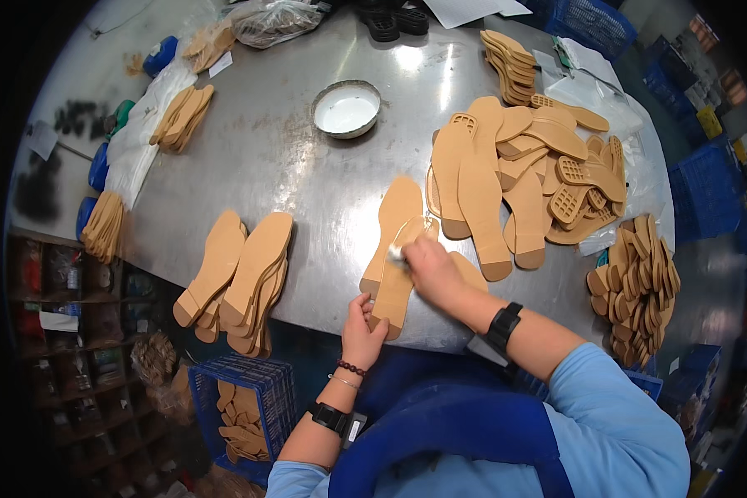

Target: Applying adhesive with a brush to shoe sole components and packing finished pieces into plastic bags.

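My left hand grips the heel end of a tan shoe sole at the table's near edge, thumb and fingers around its heel. My right hand is closed on a small white wad, pressed against the upper part of that sole; I cannot tell whether it is cloth or sponge. A pale wet-looking streak runs along the sole's toe rim. Another sole lies flat just beyond, partly under the held one. Farther off stands a round bowl with white contents.
Loose soles are heaped on the right of the metal table. Soles stacked in pairs sit at the near left edge. More bundles line the far left. A blue crate holding tan pieces stands below the table.
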`<state>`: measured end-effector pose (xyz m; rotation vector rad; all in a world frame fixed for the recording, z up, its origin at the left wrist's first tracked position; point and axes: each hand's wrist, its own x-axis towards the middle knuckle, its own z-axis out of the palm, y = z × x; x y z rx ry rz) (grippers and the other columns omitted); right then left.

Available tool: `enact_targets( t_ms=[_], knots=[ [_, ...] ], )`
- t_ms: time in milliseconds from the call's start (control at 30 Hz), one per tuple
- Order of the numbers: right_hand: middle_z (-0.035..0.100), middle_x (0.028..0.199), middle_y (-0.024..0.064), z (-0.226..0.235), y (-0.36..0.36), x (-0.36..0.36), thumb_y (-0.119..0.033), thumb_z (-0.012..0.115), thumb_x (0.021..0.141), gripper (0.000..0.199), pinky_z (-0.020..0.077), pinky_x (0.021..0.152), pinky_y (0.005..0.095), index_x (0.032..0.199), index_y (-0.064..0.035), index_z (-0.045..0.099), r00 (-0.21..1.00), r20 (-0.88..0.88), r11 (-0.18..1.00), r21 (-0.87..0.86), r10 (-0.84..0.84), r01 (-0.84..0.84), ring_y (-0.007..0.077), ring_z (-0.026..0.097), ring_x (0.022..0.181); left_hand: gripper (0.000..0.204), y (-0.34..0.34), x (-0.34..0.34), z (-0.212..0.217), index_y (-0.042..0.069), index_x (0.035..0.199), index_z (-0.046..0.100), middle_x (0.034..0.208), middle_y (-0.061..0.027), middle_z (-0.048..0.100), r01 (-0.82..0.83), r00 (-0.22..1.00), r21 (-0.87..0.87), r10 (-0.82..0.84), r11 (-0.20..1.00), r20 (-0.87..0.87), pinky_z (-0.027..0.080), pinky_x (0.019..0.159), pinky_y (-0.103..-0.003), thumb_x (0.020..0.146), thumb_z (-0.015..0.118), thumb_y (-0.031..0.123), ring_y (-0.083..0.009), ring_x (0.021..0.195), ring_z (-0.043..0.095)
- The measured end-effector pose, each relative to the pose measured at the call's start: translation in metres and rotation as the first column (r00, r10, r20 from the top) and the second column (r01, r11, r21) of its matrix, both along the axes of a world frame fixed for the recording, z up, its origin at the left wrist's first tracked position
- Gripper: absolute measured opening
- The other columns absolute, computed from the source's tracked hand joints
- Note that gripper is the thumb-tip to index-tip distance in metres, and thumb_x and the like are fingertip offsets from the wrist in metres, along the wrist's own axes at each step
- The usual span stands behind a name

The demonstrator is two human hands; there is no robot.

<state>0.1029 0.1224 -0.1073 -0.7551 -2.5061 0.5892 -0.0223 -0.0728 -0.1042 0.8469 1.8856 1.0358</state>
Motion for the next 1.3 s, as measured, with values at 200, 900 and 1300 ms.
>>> enact_targets(
  t_ms=[200, 900, 1300],
  knots=[
    [0.053, 0.086, 0.0158, 0.024, 0.039, -0.012, -0.002, 0.058, 0.077, 0.013, 0.0470, 0.069, 0.0445, 0.090, -0.0042, 0.055, 0.919, -0.150, 0.914, 0.133, -0.364, 0.384, 0.0353, 0.055, 0.078, 0.053, 0.003, -0.006, -0.015, -0.001, 0.133, 0.037, 0.108, -0.0134, 0.063, 0.022, 0.982, 0.058, -0.032, 0.998, 0.188, 0.050, 0.085, -0.030, 0.085, 0.060, 0.000, -0.0189, 0.096, 0.063],
    [0.051, 0.084, 0.0136, 0.013, -0.052, 0.006, -0.005, 0.069, 0.078, 0.021, 0.0470, 0.068, 0.0398, 0.096, -0.0053, 0.057, 0.977, -0.164, 0.983, -0.144, -0.136, 0.113, 0.0336, 0.056, 0.075, 0.063, -0.008, -0.033, -0.003, 0.014, 0.150, 0.020, 0.132, -0.0240, 0.052, -0.184, 0.283, 0.126, -0.070, 0.975, 0.957, 0.049, 0.096, -0.039, 0.097, 0.052, 0.020, -0.0274, 0.119, 0.056],
    [0.057, 0.094, 0.0137, 0.023, -0.014, 0.029, -0.007, 0.068, 0.080, 0.022, 0.0487, 0.072, 0.0395, 0.099, -0.0045, 0.057, 0.858, -0.232, 0.860, -0.357, -0.459, 0.363, 0.0325, 0.059, 0.084, 0.065, -0.002, -0.034, 0.021, 0.009, 0.142, 0.033, 0.128, -0.0156, 0.057, -0.061, 0.516, 0.129, -0.080, 0.990, 0.853, 0.051, 0.091, -0.032, 0.085, 0.059, -0.008, -0.0219, 0.113, 0.059]
  ],
)
